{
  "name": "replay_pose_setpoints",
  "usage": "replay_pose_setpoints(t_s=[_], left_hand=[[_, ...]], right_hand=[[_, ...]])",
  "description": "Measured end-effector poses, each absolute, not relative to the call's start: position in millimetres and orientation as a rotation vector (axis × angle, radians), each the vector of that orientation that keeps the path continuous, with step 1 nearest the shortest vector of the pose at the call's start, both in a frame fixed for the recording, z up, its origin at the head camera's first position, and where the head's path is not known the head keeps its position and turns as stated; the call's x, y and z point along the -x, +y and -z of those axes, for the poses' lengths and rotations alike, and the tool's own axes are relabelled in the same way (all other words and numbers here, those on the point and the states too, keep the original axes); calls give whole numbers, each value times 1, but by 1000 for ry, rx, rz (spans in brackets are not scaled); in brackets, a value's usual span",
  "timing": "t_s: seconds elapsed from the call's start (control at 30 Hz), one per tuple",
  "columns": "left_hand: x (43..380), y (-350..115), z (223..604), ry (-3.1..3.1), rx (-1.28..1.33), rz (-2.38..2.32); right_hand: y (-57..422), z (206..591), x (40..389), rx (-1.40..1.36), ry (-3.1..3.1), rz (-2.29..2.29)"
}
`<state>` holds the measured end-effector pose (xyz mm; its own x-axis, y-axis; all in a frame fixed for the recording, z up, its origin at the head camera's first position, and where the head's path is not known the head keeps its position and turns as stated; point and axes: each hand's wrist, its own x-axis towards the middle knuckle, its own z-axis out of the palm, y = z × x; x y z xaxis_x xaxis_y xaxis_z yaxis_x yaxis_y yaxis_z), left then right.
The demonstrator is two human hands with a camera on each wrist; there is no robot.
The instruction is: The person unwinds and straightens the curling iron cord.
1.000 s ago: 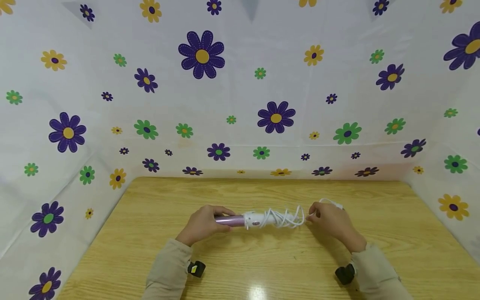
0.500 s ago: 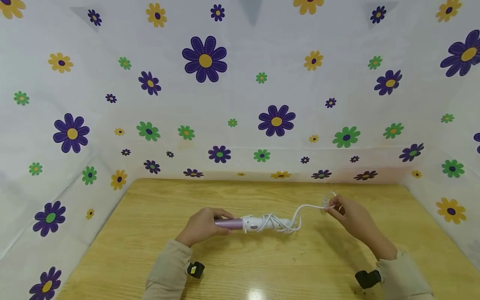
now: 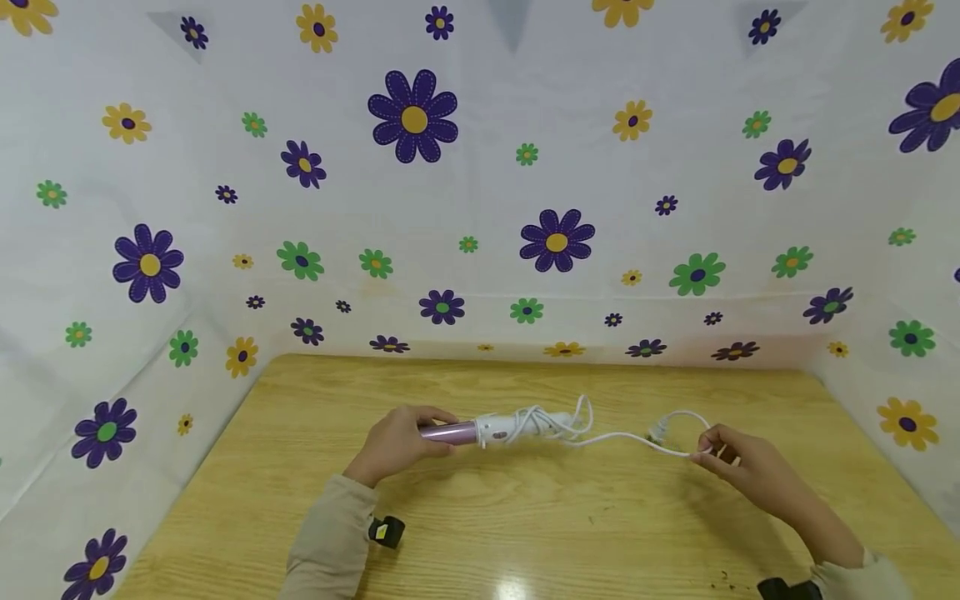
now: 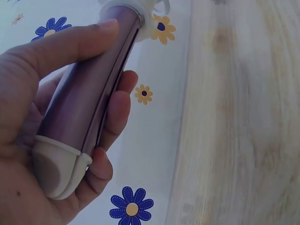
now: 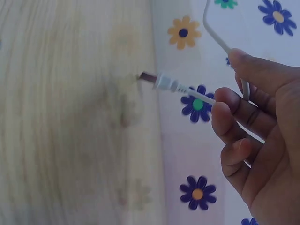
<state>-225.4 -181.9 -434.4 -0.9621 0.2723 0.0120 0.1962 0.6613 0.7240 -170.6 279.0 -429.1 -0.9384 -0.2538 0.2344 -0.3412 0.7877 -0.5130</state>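
Observation:
My left hand (image 3: 401, 442) grips a curling iron by its purple barrel (image 4: 86, 89), thumb on one side and fingers curled round the other. In the left wrist view its pale tip (image 4: 57, 168) lies against the palm. The white handle (image 3: 491, 429) points right, with white cord (image 3: 536, 421) wound loosely round it. From the wraps a length of cord runs right to my right hand (image 3: 757, 467), which pinches it between thumb and fingers. Past those fingers the cord loops back, and its white plug (image 5: 165, 81) hangs free with the prongs pointing away from the hand.
A wooden table (image 3: 480, 517) lies beneath both hands. White cloth with printed flowers (image 3: 555, 242) rises along the table's back and both sides. Black wrist-worn devices sit at the left sleeve (image 3: 386, 532) and the right sleeve (image 3: 791, 590).
My right hand has moved right and toward me, drawing out cord from the handle. Fewer turns remain wound, and the free length is longer. The left hand keeps its grip nearly in place.

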Motion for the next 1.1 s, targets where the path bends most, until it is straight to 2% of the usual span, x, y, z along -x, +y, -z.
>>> replay_pose_setpoints(t_s=[0.33,0.57,1.1], left_hand=[[221,-182,431,2692,-431,-1244],[222,-180,431,2680,-459,-1229],[222,-180,433,2700,-469,-1216]], right_hand=[[300,456,179,-293,-2955,-810],[311,469,187,-205,-3068,-958],[305,451,186,-262,-3044,-1133]])
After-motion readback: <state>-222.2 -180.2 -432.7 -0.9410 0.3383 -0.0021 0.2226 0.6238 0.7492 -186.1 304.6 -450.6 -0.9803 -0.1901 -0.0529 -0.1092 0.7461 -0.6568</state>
